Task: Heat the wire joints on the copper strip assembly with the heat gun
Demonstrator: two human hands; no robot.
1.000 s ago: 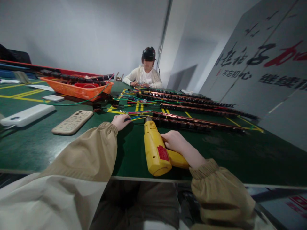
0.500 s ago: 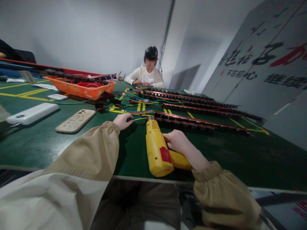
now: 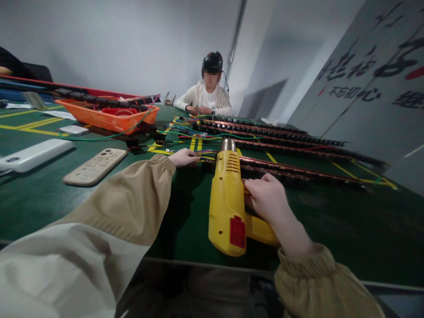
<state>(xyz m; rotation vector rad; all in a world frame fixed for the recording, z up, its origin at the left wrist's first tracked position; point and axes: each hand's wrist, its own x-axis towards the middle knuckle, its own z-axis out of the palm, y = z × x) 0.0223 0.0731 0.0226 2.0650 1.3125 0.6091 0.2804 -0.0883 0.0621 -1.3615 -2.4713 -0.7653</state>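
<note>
My right hand is closed around the handle of a yellow heat gun with a metal nozzle and a red label. The nozzle points away from me, over the nearest long copper-and-black bar. My left hand is closed on thin coloured wires at that bar's left end, left of the nozzle. Its fingertips are partly hidden. More such bars lie behind in rows, with green, blue and yellow wires at their left ends.
An orange basket holding black parts stands back left. A phone in a beige case, a white power bank and a small white item lie left on the green table. Across sits a person in a pale top.
The heat gun has lifted and moved right, its nozzle now past the wires and over the bar. My left hand has shifted right along the wires. The camera view has also shifted a little.
</note>
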